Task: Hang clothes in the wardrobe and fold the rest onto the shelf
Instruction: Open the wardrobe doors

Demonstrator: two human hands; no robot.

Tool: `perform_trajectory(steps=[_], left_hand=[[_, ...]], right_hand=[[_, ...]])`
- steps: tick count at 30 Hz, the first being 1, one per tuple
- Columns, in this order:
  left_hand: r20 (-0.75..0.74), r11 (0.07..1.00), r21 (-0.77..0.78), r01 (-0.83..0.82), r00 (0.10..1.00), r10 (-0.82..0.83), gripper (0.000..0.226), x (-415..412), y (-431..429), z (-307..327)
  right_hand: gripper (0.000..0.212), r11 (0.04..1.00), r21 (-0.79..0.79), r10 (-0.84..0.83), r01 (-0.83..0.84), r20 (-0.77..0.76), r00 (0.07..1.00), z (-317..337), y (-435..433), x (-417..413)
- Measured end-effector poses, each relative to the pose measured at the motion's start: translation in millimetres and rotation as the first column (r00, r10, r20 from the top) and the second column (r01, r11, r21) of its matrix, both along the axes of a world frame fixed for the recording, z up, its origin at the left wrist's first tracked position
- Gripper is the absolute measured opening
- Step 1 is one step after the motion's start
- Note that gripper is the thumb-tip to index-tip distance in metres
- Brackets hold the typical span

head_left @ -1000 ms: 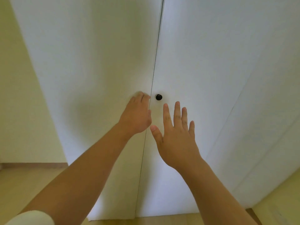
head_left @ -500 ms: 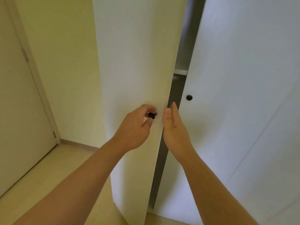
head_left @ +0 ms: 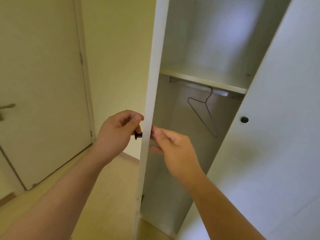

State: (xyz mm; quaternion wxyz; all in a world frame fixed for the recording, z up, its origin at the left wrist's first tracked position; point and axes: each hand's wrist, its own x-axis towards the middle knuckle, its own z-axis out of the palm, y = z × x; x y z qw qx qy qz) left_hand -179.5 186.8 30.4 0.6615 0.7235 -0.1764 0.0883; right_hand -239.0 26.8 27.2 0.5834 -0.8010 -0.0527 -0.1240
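Observation:
The white wardrobe's left door stands swung out and I see it edge-on. My left hand curls its fingers round the door's black knob on the outer face. My right hand touches the door's inner face with its fingertips, just across the edge from the knob. Inside, a thin wire hanger hangs bare on the rail under a white shelf. No clothes are in view.
The right wardrobe door is closed, with its own black knob. A room door with a handle stands to the left, past a pale yellow wall. Light wooden floor lies below.
The left door went from closed to fully swung open, pulled by my left hand on the knob. My right hand moved from the door front to its inner face. The wardrobe interior came into view.

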Motion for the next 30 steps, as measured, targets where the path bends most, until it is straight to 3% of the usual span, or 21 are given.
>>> perform_trajectory(steps=[2, 5, 9, 17, 19, 21, 23, 25, 27, 28, 30], left_hand=[[-0.036, 1.0, -0.01, -0.019, 0.999, 0.019, 0.022, 2, 23, 1], [-0.091, 0.999, -0.011, -0.039, 0.995, 0.038, 0.021, 5, 52, 0], [-0.157, 0.993, -0.029, -0.112, 0.982, 0.106, 0.03, 14, 85, -2], [-0.232, 0.972, -0.124, -0.2, 0.958, 0.167, 0.032, 36, 132, -3], [-0.223, 0.964, -0.135, -0.229, 0.955, 0.195, 0.033, 38, 131, -6], [-0.136, 0.933, -0.075, -0.353, 0.93, 0.341, 0.036, 34, 123, -10], [0.041, 0.827, 0.064, -0.558, 0.83, 0.557, 0.031, 21, 110, -12], [0.287, 0.638, 0.122, -0.76, 0.642, 0.711, 0.031, 5, 94, -12], [0.543, 0.49, 0.023, -0.871, 0.423, 0.726, 0.038, -2, 78, -12], [0.628, 0.487, -0.035, -0.873, 0.36, 0.69, 0.037, -1, 68, -16], [0.703, 0.622, -0.086, -0.778, 0.395, 0.591, 0.028, 9, 45, -26]], right_hand=[[0.057, 0.999, -0.005, 0.05, -0.05, 0.016, 0.999, -1, 21, 10], [0.041, 0.992, -0.012, 0.123, -0.123, 0.022, 0.992, 1, 52, 24], [0.051, 0.98, -0.056, 0.193, -0.193, 0.001, 0.981, 4, 91, 44], [0.031, 0.95, -0.192, 0.244, -0.245, -0.029, 0.969, 8, 147, 81], [0.043, 0.953, -0.216, 0.217, -0.211, 0.003, 0.976, 11, 152, 83], [0.044, 0.954, -0.223, 0.211, -0.202, 0.015, 0.977, 10, 150, 85], [0.03, 0.952, -0.176, 0.254, -0.252, -0.009, 0.967, 9, 144, 88], [0.035, 0.953, -0.122, 0.274, -0.277, -0.037, 0.961, 7, 131, 88], [0.038, 0.955, -0.128, 0.263, -0.269, -0.06, 0.963, 7, 114, 85], [0.039, 0.959, -0.139, 0.24, -0.247, -0.067, 0.968, 7, 104, 84], [0.037, 0.978, -0.142, 0.142, -0.152, -0.074, 0.987, 5, 81, 84]])
